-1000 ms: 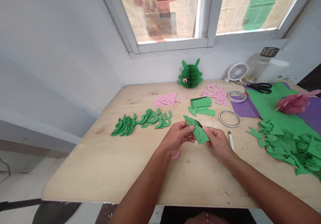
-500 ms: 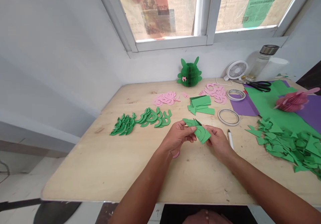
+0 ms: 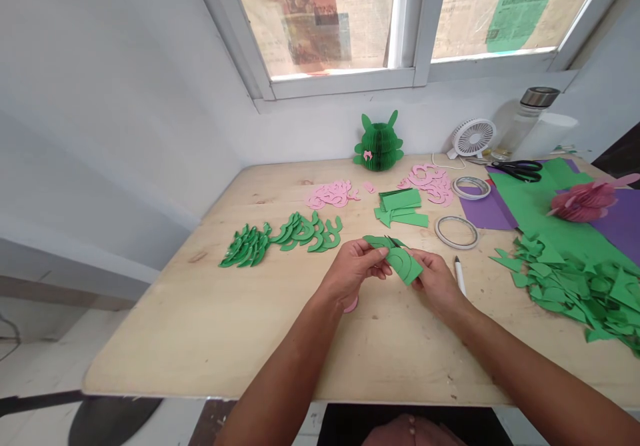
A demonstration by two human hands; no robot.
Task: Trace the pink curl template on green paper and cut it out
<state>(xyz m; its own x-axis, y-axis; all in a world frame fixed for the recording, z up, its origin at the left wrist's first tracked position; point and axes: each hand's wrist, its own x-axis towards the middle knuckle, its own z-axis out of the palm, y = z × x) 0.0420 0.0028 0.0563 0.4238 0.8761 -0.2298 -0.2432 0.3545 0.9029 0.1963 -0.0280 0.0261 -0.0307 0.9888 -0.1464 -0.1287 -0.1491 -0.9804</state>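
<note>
My left hand (image 3: 357, 269) pinches a piece of green paper (image 3: 404, 266) with curved outlines drawn on it, thumb on top and fingers beneath. Close on its right, my right hand (image 3: 437, 279) is closed on a small pair of scissors, its handles hidden by my fingers and the paper. The dark scissor blades (image 3: 393, 241) poke out past the paper's upper edge. Under my left wrist a bit of a pink piece (image 3: 351, 305) shows. Behind my hands lie several green paper strips (image 3: 400, 206). Curved green cutouts (image 3: 305, 231) are spread to the left, beside leaf-like green cutouts (image 3: 246, 245).
Green scraps (image 3: 575, 286) are heaped at right, near a white pen (image 3: 459, 276) and tape rolls (image 3: 457, 232). Pink cutouts (image 3: 333, 195), a green honeycomb paper figure (image 3: 380, 145), a fan (image 3: 473, 137), black scissors (image 3: 517, 170) and a bottle (image 3: 520, 123) stand or lie farther back.
The green paper has turned and bent slightly between my hands, its lower right corner shifting a little right. My hands stay in nearly the same place.
</note>
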